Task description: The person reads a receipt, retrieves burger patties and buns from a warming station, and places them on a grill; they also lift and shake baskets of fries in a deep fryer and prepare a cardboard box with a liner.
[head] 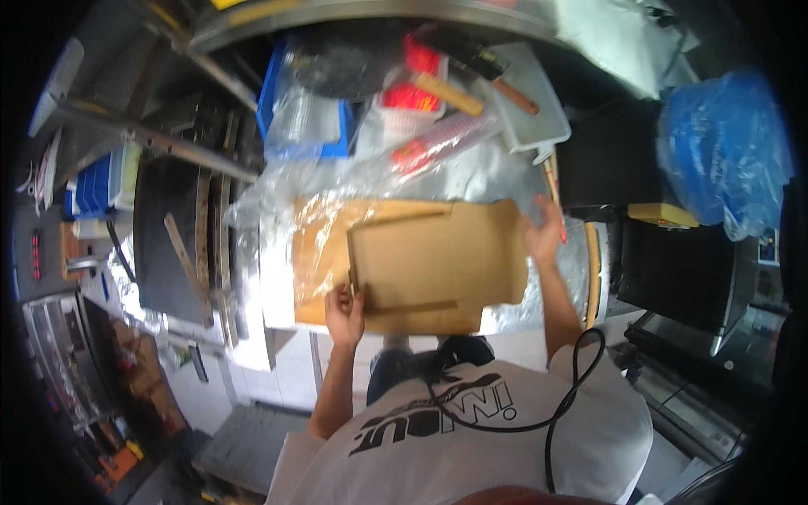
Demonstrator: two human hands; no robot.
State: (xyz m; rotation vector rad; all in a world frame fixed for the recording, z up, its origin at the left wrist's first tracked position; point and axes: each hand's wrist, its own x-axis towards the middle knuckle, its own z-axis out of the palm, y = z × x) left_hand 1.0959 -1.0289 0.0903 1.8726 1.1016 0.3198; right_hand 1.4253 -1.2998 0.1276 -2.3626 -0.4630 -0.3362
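A brown cardboard box blank [429, 259], partly folded, lies on the metal worktop before me. Its left side panel is raised, and narrow slits run along its top and bottom. My left hand [346, 315] pinches that raised panel near its lower end, thumb on the inner side. At the opposite edge, my right hand [543, 233] is spread with its fingers apart; whether the thumb touches the cardboard is hard to tell. Clear plastic film [322, 221] overlaps the blank's upper left part and bunches up beyond it.
Behind the cardboard are a blue bin [336, 148], a stack of red-printed cups [435, 145] in plastic, a cleaver [464, 53] and a translucent tray [536, 129]. A blue plastic bag [726, 145] bulges at right. A black appliance [170, 240] stands left.
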